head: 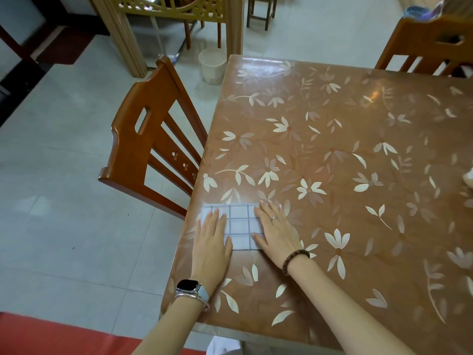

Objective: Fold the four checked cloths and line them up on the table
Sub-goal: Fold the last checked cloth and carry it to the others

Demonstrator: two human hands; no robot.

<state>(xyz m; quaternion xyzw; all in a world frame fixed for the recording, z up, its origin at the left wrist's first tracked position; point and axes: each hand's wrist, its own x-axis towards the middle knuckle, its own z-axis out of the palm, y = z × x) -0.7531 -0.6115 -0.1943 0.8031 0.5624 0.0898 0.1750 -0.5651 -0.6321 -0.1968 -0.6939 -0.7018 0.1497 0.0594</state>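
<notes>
One folded checked cloth (239,222), pale with thin dark grid lines, lies flat near the table's left front corner. My left hand (211,242) rests palm down on its left part, fingers spread. Palm down on the cloth's right edge is my right hand (277,230), partly on the table (332,139) beside it. Both hands press flat and grip nothing. A pale bit of fabric (469,179) shows at the right edge of the view; whether it is a checked cloth is unclear.
The table has a brown glossy cover with a white flower pattern. A wooden chair (151,144) stands at its left side, another chair (425,44) at the far right. A white bin (212,65) sits on the tiled floor beyond the table corner.
</notes>
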